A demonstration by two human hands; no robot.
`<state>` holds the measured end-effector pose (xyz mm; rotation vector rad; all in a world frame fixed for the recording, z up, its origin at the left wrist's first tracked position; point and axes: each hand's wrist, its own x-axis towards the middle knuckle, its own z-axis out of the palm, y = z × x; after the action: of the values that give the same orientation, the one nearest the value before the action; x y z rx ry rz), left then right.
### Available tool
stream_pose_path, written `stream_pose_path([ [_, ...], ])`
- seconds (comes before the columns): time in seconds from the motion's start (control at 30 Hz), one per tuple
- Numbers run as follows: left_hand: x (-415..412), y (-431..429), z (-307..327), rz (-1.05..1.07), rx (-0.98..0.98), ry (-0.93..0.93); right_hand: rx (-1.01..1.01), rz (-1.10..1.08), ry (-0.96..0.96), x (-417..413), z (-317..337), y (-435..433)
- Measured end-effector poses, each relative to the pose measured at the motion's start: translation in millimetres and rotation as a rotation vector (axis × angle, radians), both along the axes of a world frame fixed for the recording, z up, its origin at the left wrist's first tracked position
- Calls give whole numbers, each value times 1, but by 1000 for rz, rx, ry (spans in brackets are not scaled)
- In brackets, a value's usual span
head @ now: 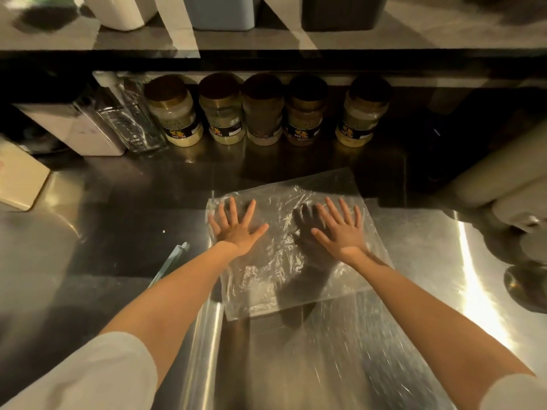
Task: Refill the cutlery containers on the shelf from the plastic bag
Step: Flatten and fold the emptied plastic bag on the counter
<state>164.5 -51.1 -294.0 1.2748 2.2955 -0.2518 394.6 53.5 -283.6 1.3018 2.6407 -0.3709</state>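
Note:
A clear, crinkled plastic bag [275, 261] lies flat on the steel counter [118, 261]. My left hand [235, 227] rests palm down on the bag's left edge with fingers spread. Over the bag's right half my right hand [340, 232] is spread too, throwing a shadow on the plastic. Neither hand holds anything. On the shelf [266, 39] above stand a white container [124, 10], a pale blue container [220, 11] and a dark container [343, 11]; only their bases show. No cutlery is visible.
Several spice jars [263, 113] line the back of the counter under the shelf, with a clear bottle [133, 119] and a white box [74, 128] to their left. A transparent strip [170, 261] lies left of my forearm. A beige appliance [500, 190] occupies the right.

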Motion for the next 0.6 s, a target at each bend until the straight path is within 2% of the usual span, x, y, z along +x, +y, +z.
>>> stream_pose_path([
  [0.13, -17, -9, 11, -75, 329, -55, -48, -124, 311, 30, 12, 2],
  [0.2, -25, -17, 16, -188, 394, -160, -53, -149, 343, 46, 15, 6],
  [0.37, -20, -48, 33, -429, 540, -387, -122, 45, 250, 77, 20, 6],
  [0.5, -6, -79, 43, -701, 430, -406, -246, 115, 26, 95, 30, -9],
  [0.6, 12, -96, 36, -787, 364, -383, -390, 186, -109, 102, 23, -29],
])
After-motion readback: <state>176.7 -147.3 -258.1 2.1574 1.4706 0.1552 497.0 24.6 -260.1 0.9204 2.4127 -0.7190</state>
